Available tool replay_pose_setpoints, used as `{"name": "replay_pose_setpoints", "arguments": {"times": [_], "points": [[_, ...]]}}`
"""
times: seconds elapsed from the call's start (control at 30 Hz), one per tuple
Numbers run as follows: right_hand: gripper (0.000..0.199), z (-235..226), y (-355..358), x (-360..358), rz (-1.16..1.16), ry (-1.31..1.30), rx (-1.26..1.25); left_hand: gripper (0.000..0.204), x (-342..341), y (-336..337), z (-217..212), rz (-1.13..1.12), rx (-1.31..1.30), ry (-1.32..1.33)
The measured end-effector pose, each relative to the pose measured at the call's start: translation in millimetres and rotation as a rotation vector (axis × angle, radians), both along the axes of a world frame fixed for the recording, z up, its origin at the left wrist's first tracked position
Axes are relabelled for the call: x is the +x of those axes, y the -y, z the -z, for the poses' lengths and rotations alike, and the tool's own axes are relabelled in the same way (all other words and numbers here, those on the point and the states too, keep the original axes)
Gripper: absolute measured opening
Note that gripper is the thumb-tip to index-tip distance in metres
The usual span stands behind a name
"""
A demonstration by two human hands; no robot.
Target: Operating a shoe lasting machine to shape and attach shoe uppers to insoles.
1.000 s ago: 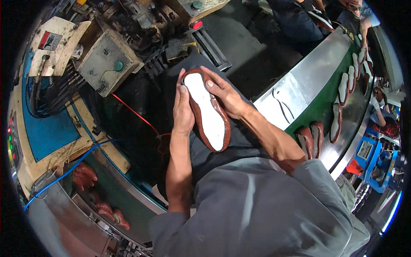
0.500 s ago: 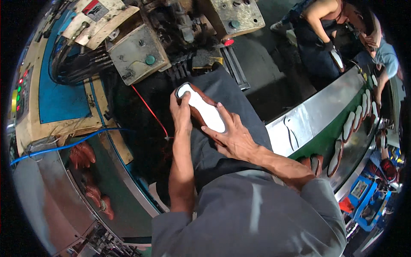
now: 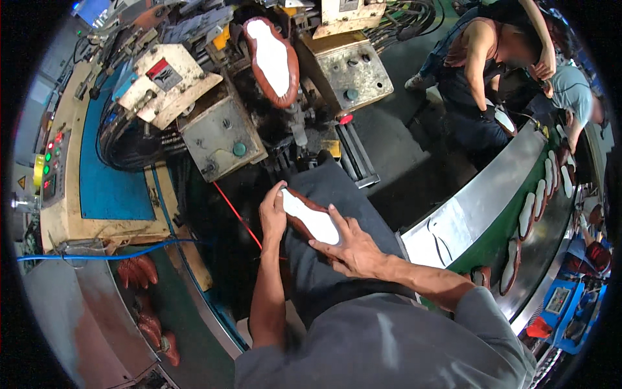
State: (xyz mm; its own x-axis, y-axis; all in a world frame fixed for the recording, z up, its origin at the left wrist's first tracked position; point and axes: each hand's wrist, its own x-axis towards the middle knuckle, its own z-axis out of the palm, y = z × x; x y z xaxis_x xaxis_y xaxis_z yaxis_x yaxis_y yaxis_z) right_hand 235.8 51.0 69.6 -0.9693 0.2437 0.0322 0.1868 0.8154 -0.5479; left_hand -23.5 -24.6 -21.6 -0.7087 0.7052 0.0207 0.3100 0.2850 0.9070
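A brown leather shoe upper (image 3: 310, 218) lies sole up on my dark-covered lap, its white insole board facing me. My left hand (image 3: 273, 217) grips its far-left end from the side. Around the near-right end, my right hand (image 3: 355, 247) is closed with thumb and fingers on opposite edges. The underside of the upper is hidden. Beyond my knees, a second brown upper with a white insole (image 3: 271, 61) sits sole up in the dark, greasy machine (image 3: 299, 133).
Metal control boxes (image 3: 223, 139) with green buttons flank the machine. On the left, brown uppers (image 3: 137, 269) lie on a dark green belt. To the right, several white-soled uppers (image 3: 526, 214) line a curved conveyor. A co-worker (image 3: 476, 78) holds another upper at the far right.
The view has tilted up, so the machine and the upper in it now show. My hands and the held upper sit lower in the picture. My left thumb has shifted toward the upper's end.
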Motion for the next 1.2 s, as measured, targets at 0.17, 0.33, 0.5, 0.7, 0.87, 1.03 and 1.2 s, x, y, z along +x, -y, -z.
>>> {"name": "replay_pose_setpoints", "arguments": {"times": [0.17, 0.33, 0.5, 0.7, 0.87, 1.03, 1.2], "points": [[0.071, -8.3, -12.9, 8.7, 0.066, 0.043, -0.170, 0.036, -27.0, -13.5, -4.9, 0.251, -0.133, 0.092], [0.070, -15.7, -25.3, 27.3, 0.294, -0.058, -0.131, 0.060, -85.0, -104.7, -55.6, -0.065, 0.190, 0.119], [0.072, -60.5, -69.4, 23.5, 0.456, -0.102, 0.055, 0.070, -143.0, -212.7, -147.4, 0.223, 0.599, 0.809], [0.078, -124.9, -152.0, -71.8, 0.391, -0.306, 0.241, 0.068, -140.9, -195.6, -176.1, 0.309, 0.603, 0.770], [0.073, -129.9, -194.2, -178.9, 0.380, -0.382, 0.288, 0.085, -102.1, -75.2, -177.9, 0.222, 0.711, 0.707], [0.071, -101.5, -204.8, -233.0, 0.432, -0.368, 0.250, 0.090, -78.3, 13.3, -141.6, 0.025, 0.621, 0.614], [0.073, -86.8, -187.5, -245.0, 0.400, -0.298, 0.236, 0.096, -46.2, 58.8, -139.7, -0.182, 0.529, 0.703]]}}
